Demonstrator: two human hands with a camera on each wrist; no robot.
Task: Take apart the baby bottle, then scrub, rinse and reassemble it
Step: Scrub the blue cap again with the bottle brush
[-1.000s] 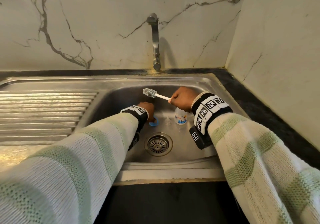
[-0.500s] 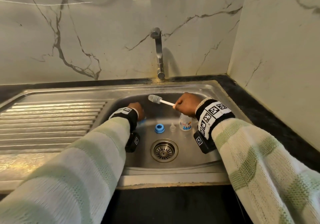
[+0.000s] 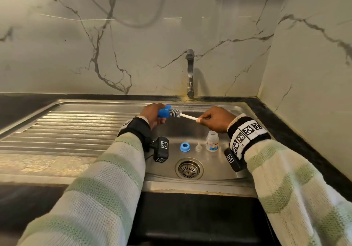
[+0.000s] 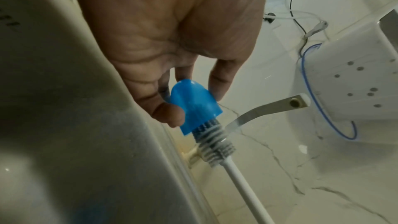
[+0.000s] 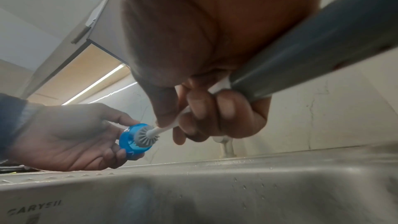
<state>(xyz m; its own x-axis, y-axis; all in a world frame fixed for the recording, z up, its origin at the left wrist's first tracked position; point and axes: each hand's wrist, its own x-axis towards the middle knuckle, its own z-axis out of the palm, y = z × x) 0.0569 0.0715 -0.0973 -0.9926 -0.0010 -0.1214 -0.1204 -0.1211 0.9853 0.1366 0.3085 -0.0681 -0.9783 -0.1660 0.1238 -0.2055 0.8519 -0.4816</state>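
Observation:
My left hand holds the translucent blue bottle cap above the back of the sink, pinched between thumb and fingers. My right hand grips the white handle of the bottle brush, whose grey bristle head is partly inside the cap's mouth. On the sink floor stand the blue collar ring, the clear nipple and the small bottle body with a printed label, all apart from each other.
The steel sink basin has a drain strainer at the front middle. A tap stands on the back wall above the hands. A ribbed draining board lies to the left, a dark counter to the right.
My left hand has lifted the blue cap from the sink floor to the back rim. My right hand has brought the brush head leftward into the cap's mouth. The camera has tilted up.

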